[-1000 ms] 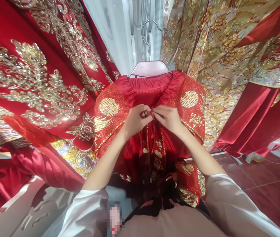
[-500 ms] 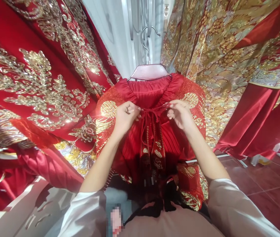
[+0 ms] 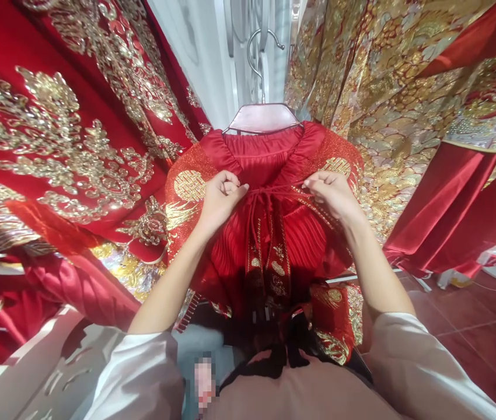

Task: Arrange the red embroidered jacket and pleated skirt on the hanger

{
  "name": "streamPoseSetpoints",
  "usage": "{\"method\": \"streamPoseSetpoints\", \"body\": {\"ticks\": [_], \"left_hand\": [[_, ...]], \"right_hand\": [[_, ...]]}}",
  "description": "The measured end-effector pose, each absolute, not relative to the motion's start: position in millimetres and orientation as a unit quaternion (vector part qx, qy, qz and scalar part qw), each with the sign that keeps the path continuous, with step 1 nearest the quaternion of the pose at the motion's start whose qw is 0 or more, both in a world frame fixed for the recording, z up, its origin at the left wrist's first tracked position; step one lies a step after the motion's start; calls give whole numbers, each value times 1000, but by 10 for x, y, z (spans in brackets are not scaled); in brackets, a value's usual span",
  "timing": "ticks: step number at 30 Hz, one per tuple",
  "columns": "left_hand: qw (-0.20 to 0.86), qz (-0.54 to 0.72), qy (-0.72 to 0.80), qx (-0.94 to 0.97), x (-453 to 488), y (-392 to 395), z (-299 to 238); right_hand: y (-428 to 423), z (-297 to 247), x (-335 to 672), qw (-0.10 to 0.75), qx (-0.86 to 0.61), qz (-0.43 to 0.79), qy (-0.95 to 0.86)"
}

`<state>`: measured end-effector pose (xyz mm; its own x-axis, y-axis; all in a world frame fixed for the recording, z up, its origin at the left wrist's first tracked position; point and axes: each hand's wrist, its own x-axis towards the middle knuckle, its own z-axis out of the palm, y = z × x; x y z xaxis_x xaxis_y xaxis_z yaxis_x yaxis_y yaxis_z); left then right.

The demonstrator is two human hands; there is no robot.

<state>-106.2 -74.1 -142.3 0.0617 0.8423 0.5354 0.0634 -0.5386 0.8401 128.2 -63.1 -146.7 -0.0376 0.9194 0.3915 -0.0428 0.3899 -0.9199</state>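
A red garment (image 3: 300, 233) with gold embroidery and a pleated inside hangs on a hanger (image 3: 265, 118) in front of me. A thin red cord (image 3: 269, 191) is tied in a bow at its neck opening, above two hanging gold-trimmed edges. My left hand (image 3: 223, 201) is closed at the left side of the neckline, fingers curled and thumb towards the bow. My right hand (image 3: 333, 195) pinches the gold-trimmed front edge on the right and holds it outward. The cloth between the fingertips is mostly hidden.
Red gowns with gold beading (image 3: 51, 140) hang close on the left. Gold-patterned gowns (image 3: 392, 116) and red skirts (image 3: 432, 210) hang on the right. A white cutout panel (image 3: 46, 356) stands low left, and red floor tiles (image 3: 471, 332) show low right.
My right hand has shifted slightly right and turned, drawing the gold-trimmed edge outward. My left hand has moved a little left and its thumb now stretches out. The bow stays tied.
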Motion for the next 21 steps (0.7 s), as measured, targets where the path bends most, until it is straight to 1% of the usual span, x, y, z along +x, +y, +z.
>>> {"method": "streamPoseSetpoints", "body": {"ticks": [2,4,7,9,12,14,16,18,19,21], "left_hand": [[285,569,364,680,-1088,-736,-1398],[214,552,392,705,-1114,-749,-1377],[104,522,444,721,-1151,-811,-1327],[53,511,436,739,-1192,-848,-1242],[-59,511,345,785,-1334,-797,-990],[-118,473,321,812,-1485,-672,-777],[-110,396,352,841,-1637,-512,-594],[-54,311,388,866,-1737,-378,-483],[-30,279,401,872,-1758,-334,-457],[-14,259,422,869,-1748,-303,-450]], "right_hand": [[-616,-1478,1341,593,-337,383,-623],[-608,-1494,1381,589,-321,377,-638],[-645,-1494,1430,548,-390,329,-663],[-705,-1459,1481,538,-438,231,-682],[-769,-1384,1625,582,-444,7,-681],[-738,-1365,1762,579,-444,-117,-673],[-639,-1389,1898,537,-454,-168,-691],[-504,-1434,2009,512,-455,-169,-709],[-433,-1451,2053,514,-453,-162,-710],[-293,-1454,2129,541,-454,-144,-693]]}}
